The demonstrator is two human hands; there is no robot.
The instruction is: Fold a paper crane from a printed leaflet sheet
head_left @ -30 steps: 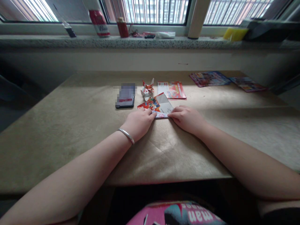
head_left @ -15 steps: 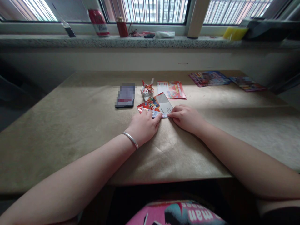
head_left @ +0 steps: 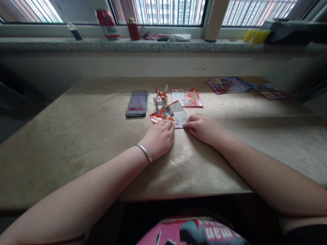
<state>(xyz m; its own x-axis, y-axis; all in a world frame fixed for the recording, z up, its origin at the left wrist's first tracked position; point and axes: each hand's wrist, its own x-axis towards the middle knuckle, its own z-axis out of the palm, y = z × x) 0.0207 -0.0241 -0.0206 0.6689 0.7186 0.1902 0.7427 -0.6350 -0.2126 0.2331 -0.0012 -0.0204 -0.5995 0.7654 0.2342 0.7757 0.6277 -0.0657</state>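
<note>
A folded sheet of printed paper (head_left: 176, 111), red and colourful on its left and grey-white on its right, lies on the table. A narrow strip is turned up along its near edge. My left hand (head_left: 160, 137), a silver bangle at the wrist, presses on that strip with its fingers held together; the fingertips cover part of it. At the paper's right corner, my right hand (head_left: 201, 127) pinches the edge between thumb and fingers. Just beyond the paper stands a red and white folded paper figure (head_left: 160, 97).
A phone (head_left: 137, 103) lies left of the figure. Red printed sheets (head_left: 187, 98) are behind the paper, and colourful booklets (head_left: 228, 85) lie at the far right. On the window sill (head_left: 153, 46) are a red can (head_left: 107, 25), a red lighter-like container (head_left: 133, 30) and a yellow item (head_left: 256, 36).
My left hand's fingers have drawn together, and its index finger has shifted left along the folded strip. My right hand and the paper stay in place.
</note>
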